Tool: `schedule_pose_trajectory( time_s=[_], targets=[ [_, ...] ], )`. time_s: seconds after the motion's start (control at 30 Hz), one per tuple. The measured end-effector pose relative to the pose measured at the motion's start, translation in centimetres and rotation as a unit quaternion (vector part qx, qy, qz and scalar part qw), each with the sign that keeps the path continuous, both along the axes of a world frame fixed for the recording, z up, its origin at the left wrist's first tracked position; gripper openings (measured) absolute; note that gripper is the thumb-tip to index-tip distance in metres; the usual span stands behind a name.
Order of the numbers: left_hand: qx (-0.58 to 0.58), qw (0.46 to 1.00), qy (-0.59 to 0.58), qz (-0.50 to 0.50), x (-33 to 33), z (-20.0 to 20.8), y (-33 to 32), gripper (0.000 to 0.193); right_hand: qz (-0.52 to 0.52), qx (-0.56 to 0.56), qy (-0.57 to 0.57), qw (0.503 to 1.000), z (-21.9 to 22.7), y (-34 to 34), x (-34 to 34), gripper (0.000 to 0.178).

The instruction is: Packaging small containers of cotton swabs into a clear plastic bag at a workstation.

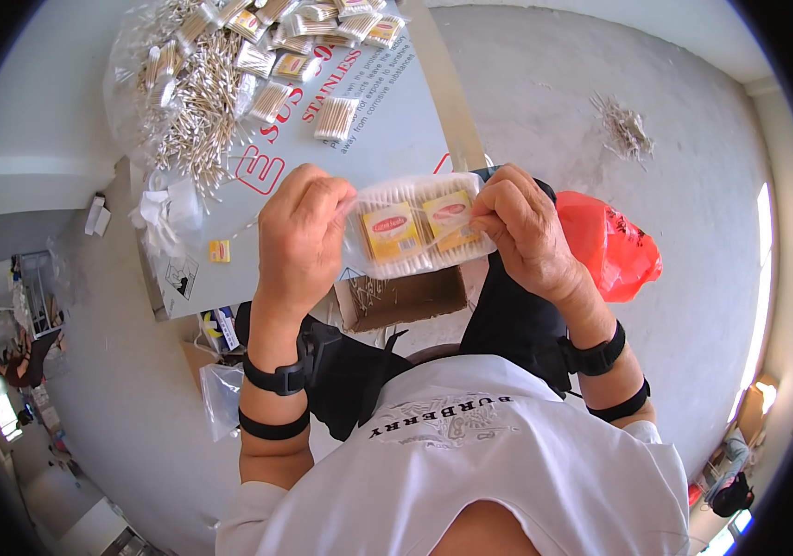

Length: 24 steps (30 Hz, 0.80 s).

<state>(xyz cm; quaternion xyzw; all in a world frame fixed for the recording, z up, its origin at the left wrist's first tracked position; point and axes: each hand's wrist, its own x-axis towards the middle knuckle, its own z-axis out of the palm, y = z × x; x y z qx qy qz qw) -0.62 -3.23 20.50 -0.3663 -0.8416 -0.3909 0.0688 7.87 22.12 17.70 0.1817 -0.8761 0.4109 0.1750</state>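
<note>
Grey concrete floor is under me where I sit. Near my knees stands a small open cardboard box (404, 298). Above it my left hand (300, 236) and right hand (524, 232) both grip one clear plastic pack of cotton swabs (418, 227), each closed on one end. It shows two bundles of white-tipped sticks, each with a yellow label. Beside my right arm lies a red plastic bag (611, 246). Farther away, a cardboard sheet (387, 139) carries loose swabs (197, 102) and small packs.

Left hand (299, 232) and right hand (521, 232) raised side by side; fingers curled, pinching; forearms upright
</note>
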Motion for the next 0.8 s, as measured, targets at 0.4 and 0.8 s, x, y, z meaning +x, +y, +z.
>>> schedule_pose_trajectory(
  time_s=[0.4, 0.8],
  targets=[
    [-0.020, 0.999, -0.006, -0.049, 1.0, 4.8, -2.3, 0.033, -0.003, -0.025, -0.026, 0.999, -0.1, 0.2, -0.3, 0.016],
    [0.000, 0.991, 0.025, -0.131, -0.8, 1.6, -2.0, 0.024, 0.010, -0.049, -0.083, 0.995, 0.6, 1.6, -0.3, 0.013]
  ],
)
